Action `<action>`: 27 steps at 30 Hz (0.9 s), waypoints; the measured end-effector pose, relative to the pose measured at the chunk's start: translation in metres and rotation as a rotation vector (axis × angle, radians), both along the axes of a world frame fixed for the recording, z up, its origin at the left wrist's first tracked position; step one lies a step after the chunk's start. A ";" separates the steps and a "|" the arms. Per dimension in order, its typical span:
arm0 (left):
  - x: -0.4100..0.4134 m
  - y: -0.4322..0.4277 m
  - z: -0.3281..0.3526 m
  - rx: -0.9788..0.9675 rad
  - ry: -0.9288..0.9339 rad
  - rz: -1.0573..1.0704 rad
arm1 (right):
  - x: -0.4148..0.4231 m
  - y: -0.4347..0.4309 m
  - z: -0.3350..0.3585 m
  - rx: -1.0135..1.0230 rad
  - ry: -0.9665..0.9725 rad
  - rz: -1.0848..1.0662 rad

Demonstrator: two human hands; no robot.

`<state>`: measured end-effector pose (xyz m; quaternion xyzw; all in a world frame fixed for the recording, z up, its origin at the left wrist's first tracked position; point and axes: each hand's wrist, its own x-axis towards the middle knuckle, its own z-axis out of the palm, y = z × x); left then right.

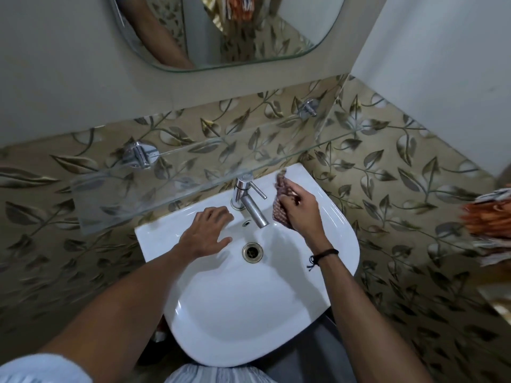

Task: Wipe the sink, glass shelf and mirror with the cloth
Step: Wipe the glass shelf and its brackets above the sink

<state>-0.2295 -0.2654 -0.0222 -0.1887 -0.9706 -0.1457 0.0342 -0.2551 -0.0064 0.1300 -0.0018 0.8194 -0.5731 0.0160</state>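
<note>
A white sink (249,313) is mounted on the tiled wall below me. My right hand (300,210) grips a brown patterned cloth (282,194) just right of the chrome tap (249,200), above the sink's back ledge. My left hand (207,230) rests on the sink's left back area with fingers bent, holding nothing. A glass shelf (171,186) runs across the wall above the sink on two chrome brackets. The mirror (226,29) hangs higher on the plain wall and reflects my arm.
The drain (252,251) lies between my hands. Leaf-patterned tiles (387,205) cover the wall around the sink. An orange patterned fabric (489,219) hangs at the right edge. A white wall corner (442,64) juts in at the upper right.
</note>
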 end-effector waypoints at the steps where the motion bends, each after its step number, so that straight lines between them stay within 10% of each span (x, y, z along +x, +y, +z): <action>1: 0.000 -0.001 0.000 -0.003 -0.002 -0.005 | -0.009 -0.012 0.003 0.164 0.097 0.072; 8: -0.003 -0.004 -0.004 0.006 -0.029 -0.016 | -0.043 -0.076 0.006 1.071 0.406 0.436; 27: -0.004 -0.007 -0.004 0.088 0.005 -0.035 | -0.015 -0.073 0.002 1.194 0.506 0.243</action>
